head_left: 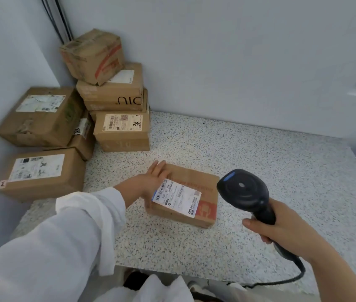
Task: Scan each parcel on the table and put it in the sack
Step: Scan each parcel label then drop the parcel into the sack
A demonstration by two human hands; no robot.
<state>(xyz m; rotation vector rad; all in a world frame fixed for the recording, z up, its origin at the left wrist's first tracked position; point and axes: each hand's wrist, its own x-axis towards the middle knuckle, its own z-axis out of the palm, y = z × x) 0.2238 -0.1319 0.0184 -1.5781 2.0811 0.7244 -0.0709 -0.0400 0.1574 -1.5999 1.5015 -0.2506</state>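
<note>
A small brown cardboard parcel (pixel 196 192) lies flat on the speckled table (pixel 259 160), its white shipping label (pixel 178 198) facing up. My left hand (pixel 150 180) rests on the parcel's left side with straight fingers laid over its top edge. My right hand (pixel 281 225) grips the handle of a black barcode scanner (pixel 245 190). The scanner's head hovers just right of the parcel, a little above the table, and its cable trails off toward the table's front edge. No sack is in view.
Several more cardboard parcels are stacked in the back left corner (pixel 111 94) and along the left wall (pixel 41 173). Grey walls close the table at the back and left. The table's front edge runs just below my arms.
</note>
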